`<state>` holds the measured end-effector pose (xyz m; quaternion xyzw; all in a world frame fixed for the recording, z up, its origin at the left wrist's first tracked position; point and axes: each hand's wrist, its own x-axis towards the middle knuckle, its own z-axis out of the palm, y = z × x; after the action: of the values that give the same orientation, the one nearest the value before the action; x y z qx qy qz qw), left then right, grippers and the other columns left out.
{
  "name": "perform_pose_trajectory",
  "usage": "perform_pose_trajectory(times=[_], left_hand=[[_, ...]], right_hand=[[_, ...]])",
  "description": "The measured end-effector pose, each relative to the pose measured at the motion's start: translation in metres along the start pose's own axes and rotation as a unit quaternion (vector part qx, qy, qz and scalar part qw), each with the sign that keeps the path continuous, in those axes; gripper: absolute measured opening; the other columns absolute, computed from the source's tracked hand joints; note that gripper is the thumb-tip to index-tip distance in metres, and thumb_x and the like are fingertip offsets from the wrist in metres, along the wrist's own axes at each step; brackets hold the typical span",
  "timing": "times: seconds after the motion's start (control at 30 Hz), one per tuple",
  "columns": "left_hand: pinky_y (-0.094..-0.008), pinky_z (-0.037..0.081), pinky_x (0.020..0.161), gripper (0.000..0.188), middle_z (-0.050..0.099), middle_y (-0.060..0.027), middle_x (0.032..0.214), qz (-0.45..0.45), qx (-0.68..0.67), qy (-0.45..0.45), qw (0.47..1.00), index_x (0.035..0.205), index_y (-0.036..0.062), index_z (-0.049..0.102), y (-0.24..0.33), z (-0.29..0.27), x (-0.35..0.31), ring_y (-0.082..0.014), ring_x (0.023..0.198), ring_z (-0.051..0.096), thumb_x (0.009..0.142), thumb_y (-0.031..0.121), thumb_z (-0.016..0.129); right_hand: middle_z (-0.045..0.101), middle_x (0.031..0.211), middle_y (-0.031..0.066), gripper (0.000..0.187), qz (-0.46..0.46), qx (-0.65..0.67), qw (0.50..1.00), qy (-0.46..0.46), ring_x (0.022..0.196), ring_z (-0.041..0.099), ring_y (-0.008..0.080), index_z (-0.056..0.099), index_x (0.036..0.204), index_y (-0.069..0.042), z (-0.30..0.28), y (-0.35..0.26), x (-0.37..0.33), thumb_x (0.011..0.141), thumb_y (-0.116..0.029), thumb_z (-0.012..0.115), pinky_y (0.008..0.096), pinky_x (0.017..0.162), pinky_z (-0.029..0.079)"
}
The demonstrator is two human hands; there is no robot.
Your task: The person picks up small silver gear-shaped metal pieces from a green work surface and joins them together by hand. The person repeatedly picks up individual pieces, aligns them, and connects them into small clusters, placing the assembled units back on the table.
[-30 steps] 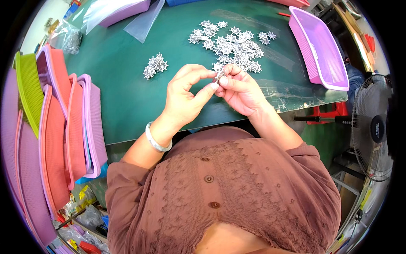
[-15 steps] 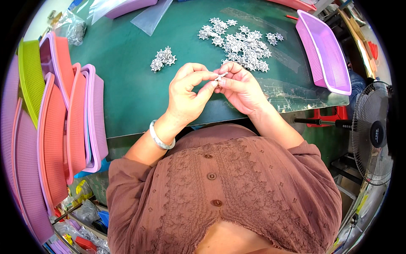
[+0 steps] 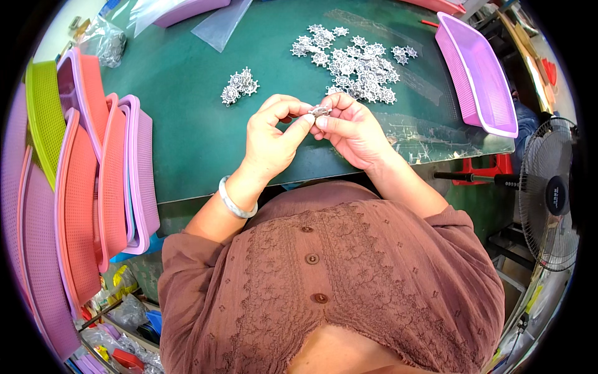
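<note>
Over the near edge of the green table, my left hand (image 3: 271, 136) and my right hand (image 3: 354, 128) pinch one small silver ship's-wheel charm (image 3: 320, 111) between thumbs and fingertips. The charm is tilted, its round face partly covered by the fingers. Just beyond my hands lies a large loose pile of matching ship's-wheel charms (image 3: 364, 68), some overlapping. A smaller heap of the same charms (image 3: 240, 86) rests on the table beyond my left hand.
At the right table edge stands a purple plastic basket (image 3: 476, 75). Stacked orange, purple and green baskets (image 3: 112, 181) line the left side. A clear plastic bag (image 3: 221, 26) lies at the back. A black fan (image 3: 551, 196) stands at the right, near a red stool (image 3: 483, 169).
The charm has turned between my fingertips, from edge-on to showing more of its round face. My left fingers have shifted slightly; both piles look the same.
</note>
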<state>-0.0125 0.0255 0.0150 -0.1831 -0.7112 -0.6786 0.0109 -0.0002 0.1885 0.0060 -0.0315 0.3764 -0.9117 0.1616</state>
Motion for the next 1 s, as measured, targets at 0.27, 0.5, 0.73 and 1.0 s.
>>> perform_pose_trajectory(times=[0.27,0.5,0.73,1.0], left_hand=[[-0.0231,0.048,0.069,0.009,0.06,-0.0053,0.086,-0.112,-0.161,0.002,0.981,0.088,-0.0019,0.062,0.003,0.0,0.0,-0.0108,0.075,0.058,0.079,0.0,0.062],[-0.0223,0.046,0.069,0.011,0.063,-0.0053,0.084,-0.202,-0.206,0.02,0.957,0.09,-0.0012,0.061,0.005,-0.008,0.001,-0.0095,0.075,0.057,0.081,0.006,0.06],[-0.0216,0.046,0.062,0.013,0.062,-0.0043,0.081,-0.255,-0.232,0.005,0.939,0.091,-0.0002,0.06,0.005,-0.013,0.0,-0.0095,0.068,0.057,0.082,0.009,0.06],[-0.0236,0.048,0.063,0.014,0.062,-0.0051,0.079,-0.289,-0.284,0.0,0.914,0.093,0.0006,0.059,0.005,-0.016,-0.003,-0.0121,0.068,0.059,0.085,0.012,0.056]], right_hand=[[0.06,0.085,0.0083,0.019,0.008,-0.014,1.0,0.012,0.076,0.06,0.0163,0.051,0.091,-0.002,0.001,-0.001,-0.002,0.077,0.004,0.062,0.0262,0.067,0.048],[0.06,0.086,0.0077,0.012,0.014,-0.055,0.998,0.017,0.075,0.059,0.0149,0.055,0.093,-0.001,0.001,-0.003,-0.004,0.083,-0.005,0.059,0.0256,0.066,0.047],[0.062,0.083,0.0053,0.011,0.012,-0.089,0.995,0.034,0.07,0.057,0.0108,0.059,0.092,-0.001,-0.001,-0.003,-0.002,0.085,-0.01,0.058,0.0222,0.062,0.045],[0.061,0.081,0.0063,0.012,0.037,-0.107,0.993,0.044,0.067,0.056,0.0129,0.057,0.095,-0.001,0.0,-0.004,-0.002,0.087,-0.009,0.054,0.0241,0.06,0.044]])
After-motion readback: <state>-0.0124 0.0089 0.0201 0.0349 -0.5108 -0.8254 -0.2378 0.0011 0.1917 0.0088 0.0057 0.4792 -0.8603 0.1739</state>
